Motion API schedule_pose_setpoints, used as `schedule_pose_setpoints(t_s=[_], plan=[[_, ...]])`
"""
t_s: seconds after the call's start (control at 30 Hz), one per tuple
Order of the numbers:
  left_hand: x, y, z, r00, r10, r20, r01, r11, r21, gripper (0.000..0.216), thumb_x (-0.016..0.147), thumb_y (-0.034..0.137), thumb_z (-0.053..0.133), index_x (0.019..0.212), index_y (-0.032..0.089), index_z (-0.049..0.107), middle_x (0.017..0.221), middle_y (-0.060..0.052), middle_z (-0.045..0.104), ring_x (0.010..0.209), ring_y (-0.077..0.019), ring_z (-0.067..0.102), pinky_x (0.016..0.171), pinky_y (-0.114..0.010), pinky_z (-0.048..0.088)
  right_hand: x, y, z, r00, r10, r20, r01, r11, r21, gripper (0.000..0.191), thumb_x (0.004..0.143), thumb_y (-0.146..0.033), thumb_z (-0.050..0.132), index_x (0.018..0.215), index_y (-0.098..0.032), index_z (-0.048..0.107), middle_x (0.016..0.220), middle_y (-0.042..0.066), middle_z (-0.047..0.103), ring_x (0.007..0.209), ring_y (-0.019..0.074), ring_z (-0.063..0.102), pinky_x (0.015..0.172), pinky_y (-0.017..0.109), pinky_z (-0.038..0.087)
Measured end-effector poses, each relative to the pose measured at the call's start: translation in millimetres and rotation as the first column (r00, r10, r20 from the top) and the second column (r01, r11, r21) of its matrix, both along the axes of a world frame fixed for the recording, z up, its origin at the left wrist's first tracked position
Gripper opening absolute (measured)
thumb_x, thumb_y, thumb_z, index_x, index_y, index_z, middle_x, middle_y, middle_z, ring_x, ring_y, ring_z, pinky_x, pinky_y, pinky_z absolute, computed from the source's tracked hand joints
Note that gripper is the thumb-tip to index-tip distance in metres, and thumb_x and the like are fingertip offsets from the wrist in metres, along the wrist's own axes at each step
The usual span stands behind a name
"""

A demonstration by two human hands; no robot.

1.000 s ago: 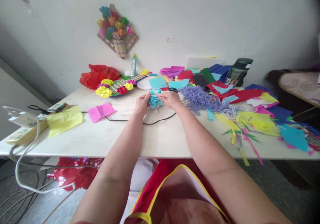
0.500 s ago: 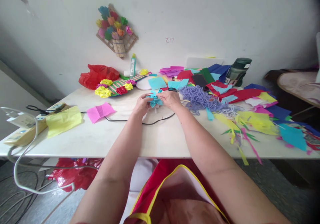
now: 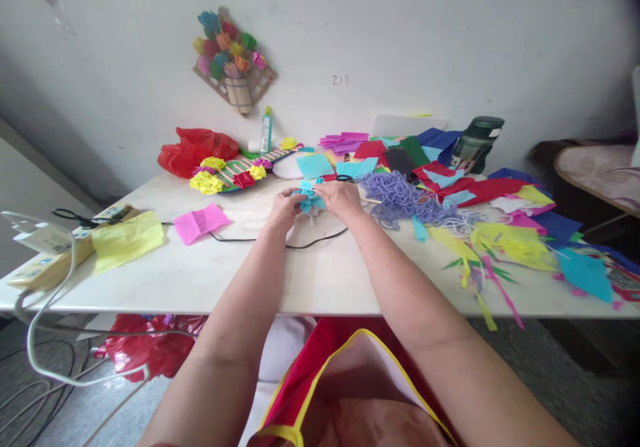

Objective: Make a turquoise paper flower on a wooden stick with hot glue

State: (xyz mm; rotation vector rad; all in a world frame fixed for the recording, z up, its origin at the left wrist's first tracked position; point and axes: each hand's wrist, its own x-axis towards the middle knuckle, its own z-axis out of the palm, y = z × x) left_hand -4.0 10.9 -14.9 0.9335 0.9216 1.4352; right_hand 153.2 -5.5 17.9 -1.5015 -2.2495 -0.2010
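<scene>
Above the middle of the table, my left hand [image 3: 287, 206] is closed on a light-blue crepe paper flower [image 3: 311, 200] with ruffled petals. My right hand [image 3: 341, 200] grips a thin wooden stick [image 3: 373, 201]; one end sticks out to the right of the hand and the other reaches into the flower. Right-hand fingertips touch the blue petals, and the fingers partly hide where stick and paper meet. Just beyond the right hand lie black-handled scissors [image 3: 345, 178]. A tangle of purple yarn [image 3: 400, 194] lies to its right.
Pink paper [image 3: 201, 223], yellow paper [image 3: 129, 240] and a power strip [image 3: 55, 267] lie left. A black cable [image 3: 320, 241] crosses near my wrists. Behind stand a flower-decorated board [image 3: 235, 172] and a glue bottle [image 3: 266, 130]. Right are paper scraps [image 3: 520, 244] and a dark bottle [image 3: 477, 144].
The fingers and the blue petals have shifted slightly, and the stick's free end reaches a little farther right. Both hands keep their hold in the same place.
</scene>
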Motion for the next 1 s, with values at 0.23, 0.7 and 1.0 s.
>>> schedule_pose_setpoints(t_s=[0.23,0.7,1.0], plan=[[0.5,0.6,-0.1,0.999,0.024,0.041,-0.024,1.000,-0.007,0.039,0.050,0.011,0.074,0.087,0.015,0.064,0.064,0.000,0.066,0.055,-0.0136,0.060,0.059,-0.029,0.051,-0.7,2.5,-1.7,0.999,-0.035,0.004,0.035,0.999,0.007,0.037,0.098,-0.036,0.042,0.121,-0.025,0.069,0.113,0.009,0.075,0.100,0.0238,0.068,0.079,0.030,0.043],[-1.9,1.4,-1.2,0.995,0.098,-0.022,-0.098,0.995,0.034,0.070,0.044,0.015,0.072,0.114,0.014,0.064,0.060,0.006,0.062,0.053,-0.0117,0.057,0.056,-0.026,0.049,4.7,-3.2,5.5,0.997,-0.061,-0.036,0.061,0.998,0.005,0.032,0.097,-0.032,0.045,0.109,-0.026,0.073,0.108,0.006,0.076,0.098,0.0205,0.068,0.074,0.028,0.041],[-2.5,1.0,-0.2,0.997,0.075,-0.034,-0.074,0.996,0.043,0.064,0.045,0.018,0.071,0.109,0.015,0.066,0.063,0.004,0.063,0.056,-0.0131,0.058,0.059,-0.030,0.052,5.0,3.5,-0.6,0.997,-0.067,-0.035,0.068,0.997,0.033,0.030,0.094,-0.030,0.048,0.106,-0.023,0.074,0.107,0.007,0.076,0.097,0.0220,0.067,0.071,0.029,0.039]])
